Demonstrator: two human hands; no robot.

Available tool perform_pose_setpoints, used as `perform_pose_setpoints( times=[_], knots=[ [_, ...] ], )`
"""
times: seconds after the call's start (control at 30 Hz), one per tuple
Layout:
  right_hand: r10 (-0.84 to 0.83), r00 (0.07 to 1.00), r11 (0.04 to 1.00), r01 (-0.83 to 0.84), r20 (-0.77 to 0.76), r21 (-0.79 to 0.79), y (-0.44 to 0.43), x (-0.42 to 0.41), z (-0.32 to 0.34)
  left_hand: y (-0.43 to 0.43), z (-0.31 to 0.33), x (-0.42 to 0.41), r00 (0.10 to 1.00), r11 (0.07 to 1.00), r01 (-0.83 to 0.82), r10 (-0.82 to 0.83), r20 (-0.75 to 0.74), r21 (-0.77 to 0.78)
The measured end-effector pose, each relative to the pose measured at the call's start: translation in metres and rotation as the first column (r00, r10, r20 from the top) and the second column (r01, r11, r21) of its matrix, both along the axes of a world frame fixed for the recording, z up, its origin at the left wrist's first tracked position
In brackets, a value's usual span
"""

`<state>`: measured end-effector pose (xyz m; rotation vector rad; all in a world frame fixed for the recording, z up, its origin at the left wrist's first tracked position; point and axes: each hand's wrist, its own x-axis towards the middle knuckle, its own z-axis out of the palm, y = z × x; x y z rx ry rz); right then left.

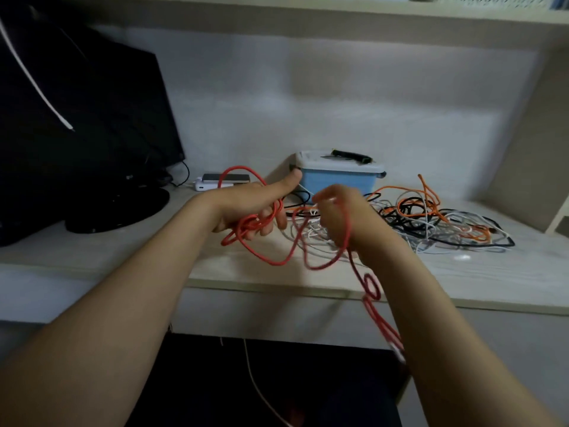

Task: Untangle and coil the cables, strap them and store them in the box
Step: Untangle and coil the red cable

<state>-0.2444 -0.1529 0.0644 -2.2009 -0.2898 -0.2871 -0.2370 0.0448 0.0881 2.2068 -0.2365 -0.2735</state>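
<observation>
Head view: left hand (pixel 255 208) is gripping several loose loops of the red cable (pixel 277 262), with fingers curled round the bundle and thumb sticking out straight. Right hand (pixel 338 214) is motion-blurred, but its fingers are closing round the same cable, which is running down across the back of the hand. Both hands are hovering over the desk (pixel 123 251), near the middle of its front edge.

Between the hands the cable is sagging in two slack loops. Below the right wrist it is hanging past the front edge, twisted into a small kink, with the end blurred.

Remaining cable tangle (pixel 431 220) is lying toward the desk's right side: orange, black and white leads knotted together. Blue box (pixel 338 180) is sitting at the back edge just behind the hands, with its pale lid on and a black-handled tool (pixel 351 156) lying on top. Monitor (pixel 77 118) is standing at the left end, with a white power strip (pixel 203 184) beside it.
</observation>
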Motion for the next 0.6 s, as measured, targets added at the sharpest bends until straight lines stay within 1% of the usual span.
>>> perform_pose_setpoints(
  times=[0.03, 0.07, 0.13, 0.2, 0.23, 0.27, 0.3, 0.33, 0.4, 0.43, 0.5, 0.57, 0.6],
  knots=[
    [0.086, 0.990, 0.989, -0.098, -0.110, -0.112, -0.001, -0.005, -0.002, 0.001, 0.001, 0.002, 1.000, 1.000, -0.010, 0.009, -0.014, -0.013],
    [0.164, 0.968, 0.966, -0.197, -0.192, -0.167, -0.002, -0.008, -0.006, 0.002, 0.001, 0.004, 0.999, 0.999, -0.018, 0.017, -0.030, -0.032],
    [0.282, 0.916, 0.916, -0.346, -0.284, -0.205, -0.003, -0.013, -0.011, 0.004, 0.000, 0.009, 0.998, 0.995, -0.014, 0.008, -0.060, -0.097],
    [0.387, 0.853, 0.864, -0.468, -0.350, -0.187, -0.006, -0.014, -0.013, 0.004, -0.001, 0.009, 0.996, 0.977, 0.007, -0.027, -0.091, -0.211],
    [0.445, 0.813, 0.847, -0.518, -0.376, -0.116, -0.008, -0.013, -0.013, 0.003, -0.002, 0.008, 0.993, 0.964, 0.019, -0.048, -0.104, -0.266],
    [0.505, 0.779, 0.837, -0.547, -0.371, -0.008, -0.009, -0.012, -0.015, 0.002, -0.003, 0.008, 0.992, 0.952, 0.028, -0.065, -0.111, -0.305],
    [0.548, 0.767, 0.832, -0.542, -0.335, 0.119, -0.008, -0.010, -0.016, 0.000, -0.005, 0.008, 0.991, 0.946, 0.036, -0.075, -0.109, -0.323],
    [0.553, 0.785, 0.833, -0.507, -0.279, 0.223, -0.006, -0.011, -0.016, -0.003, -0.007, 0.010, 0.993, 0.948, 0.045, -0.077, -0.090, -0.315],
    [0.465, 0.866, 0.854, -0.383, -0.185, 0.352, -0.001, -0.010, -0.015, -0.009, -0.011, 0.013, 0.997, 0.964, 0.060, -0.069, -0.028, -0.261],
    [0.410, 0.900, 0.862, -0.328, -0.151, 0.386, 0.002, -0.011, -0.014, -0.012, -0.012, 0.013, 0.996, 0.964, 0.082, -0.088, -0.014, -0.254],
    [0.314, 0.948, 0.879, -0.271, -0.050, 0.393, 0.007, -0.010, -0.015, -0.019, -0.013, 0.014, 0.988, 0.946, 0.139, -0.153, -0.024, -0.292],
    [0.202, 0.972, 0.925, -0.231, 0.123, 0.300, 0.009, -0.011, -0.016, -0.026, -0.013, 0.015, 0.985, 0.938, 0.150, -0.168, -0.033, -0.311],
    [0.135, 0.975, 0.941, -0.182, 0.175, 0.286, 0.009, -0.008, -0.019, -0.029, -0.014, 0.015, 0.985, 0.941, 0.156, -0.170, -0.022, -0.299]
  ],
)
